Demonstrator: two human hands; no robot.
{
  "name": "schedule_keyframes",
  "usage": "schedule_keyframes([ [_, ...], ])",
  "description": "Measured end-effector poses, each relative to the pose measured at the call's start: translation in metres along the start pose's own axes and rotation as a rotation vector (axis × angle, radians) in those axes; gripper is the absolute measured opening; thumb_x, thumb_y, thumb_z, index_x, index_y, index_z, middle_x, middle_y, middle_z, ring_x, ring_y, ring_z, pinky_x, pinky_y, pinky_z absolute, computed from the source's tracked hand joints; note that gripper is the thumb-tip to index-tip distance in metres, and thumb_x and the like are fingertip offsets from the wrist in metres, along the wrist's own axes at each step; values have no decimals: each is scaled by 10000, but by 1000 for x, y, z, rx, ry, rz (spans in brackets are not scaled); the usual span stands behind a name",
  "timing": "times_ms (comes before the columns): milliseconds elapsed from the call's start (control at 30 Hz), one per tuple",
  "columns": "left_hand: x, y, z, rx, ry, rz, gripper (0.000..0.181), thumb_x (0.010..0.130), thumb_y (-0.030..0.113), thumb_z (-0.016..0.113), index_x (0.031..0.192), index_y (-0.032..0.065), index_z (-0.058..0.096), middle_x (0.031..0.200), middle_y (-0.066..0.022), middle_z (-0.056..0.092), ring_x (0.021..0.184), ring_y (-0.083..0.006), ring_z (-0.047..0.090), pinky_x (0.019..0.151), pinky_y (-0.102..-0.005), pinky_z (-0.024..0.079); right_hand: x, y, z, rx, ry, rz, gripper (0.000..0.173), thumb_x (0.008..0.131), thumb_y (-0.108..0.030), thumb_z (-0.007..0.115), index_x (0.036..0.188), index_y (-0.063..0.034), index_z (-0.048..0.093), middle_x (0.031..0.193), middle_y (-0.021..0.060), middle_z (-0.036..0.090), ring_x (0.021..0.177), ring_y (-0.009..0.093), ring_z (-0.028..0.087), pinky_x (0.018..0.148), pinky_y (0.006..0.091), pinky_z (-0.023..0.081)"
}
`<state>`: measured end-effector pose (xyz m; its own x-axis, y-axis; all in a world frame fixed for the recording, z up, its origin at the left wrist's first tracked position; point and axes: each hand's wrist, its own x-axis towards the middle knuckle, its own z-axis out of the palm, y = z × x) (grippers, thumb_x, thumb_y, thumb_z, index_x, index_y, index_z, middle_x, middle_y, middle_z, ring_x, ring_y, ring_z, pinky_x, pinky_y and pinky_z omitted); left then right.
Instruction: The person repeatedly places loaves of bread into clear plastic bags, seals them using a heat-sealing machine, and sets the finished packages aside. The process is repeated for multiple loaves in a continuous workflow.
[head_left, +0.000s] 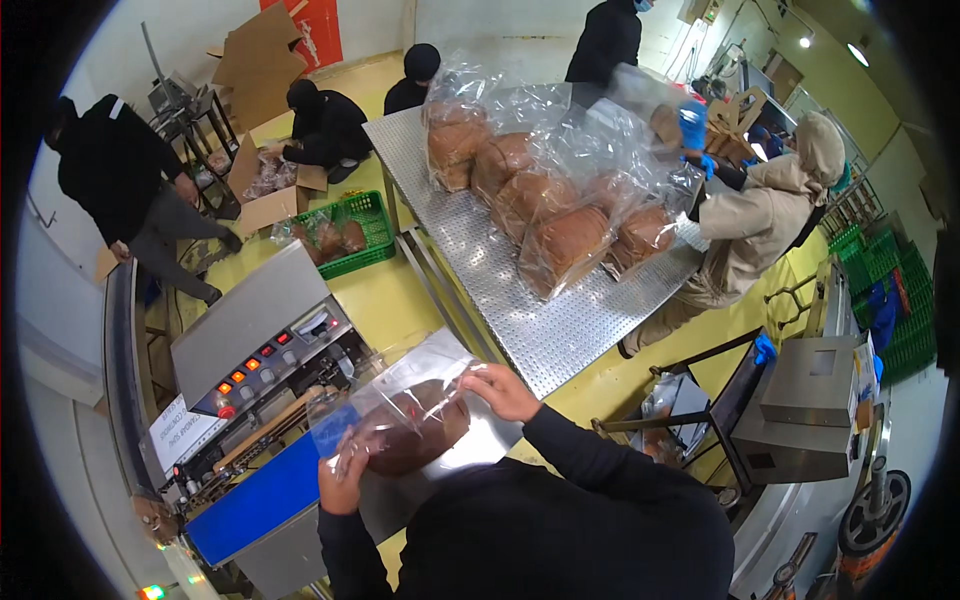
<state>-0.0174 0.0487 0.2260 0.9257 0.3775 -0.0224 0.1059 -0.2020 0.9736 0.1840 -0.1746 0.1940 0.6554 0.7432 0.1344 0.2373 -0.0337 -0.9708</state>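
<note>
A brown loaf of bread in a clear plastic bag (420, 431) lies before me at the end of a continuous band sealer (259, 330). My left hand (346, 469) grips the bag's near left side, beside the blue conveyor belt (259, 495). With my right hand (499, 390) I pinch the bag's plastic at its upper right. The bag's film stretches between both hands, over a shiny metal surface. Beyond it, several bagged loaves (566, 244) stand in a cluster on a perforated metal table (465, 259).
A green crate (360, 259) with bagged loaves and an open cardboard box (281, 206) are on the floor at upper left. A worker in beige (765, 217) with blue gloves stands at the table's right side. Other people in black are farther back. A dark metal frame (690, 420) stands at right.
</note>
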Motion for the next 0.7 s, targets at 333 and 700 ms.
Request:
schedule_keyframes([
  [333, 36, -164, 50, -325, 442, -295, 440, 908, 344, 435, 771, 5, 680, 788, -88, 663, 739, -133, 577, 733, -255, 428, 11, 149, 59, 6, 501, 218, 271, 914, -243, 458, 810, -15, 562, 798, 29, 554, 758, 120, 492, 705, 273, 398],
  [700, 17, -210, 81, -341, 784, -482, 393, 815, 362, 609, 723, -16, 662, 688, -54, 632, 654, -120, 547, 642, -267, 420, -15, 215, 73, 13, 570, 409, 349, 924, -259, 447, 700, -22, 573, 570, 0, 516, 504, 79, 443, 487, 233, 359],
])
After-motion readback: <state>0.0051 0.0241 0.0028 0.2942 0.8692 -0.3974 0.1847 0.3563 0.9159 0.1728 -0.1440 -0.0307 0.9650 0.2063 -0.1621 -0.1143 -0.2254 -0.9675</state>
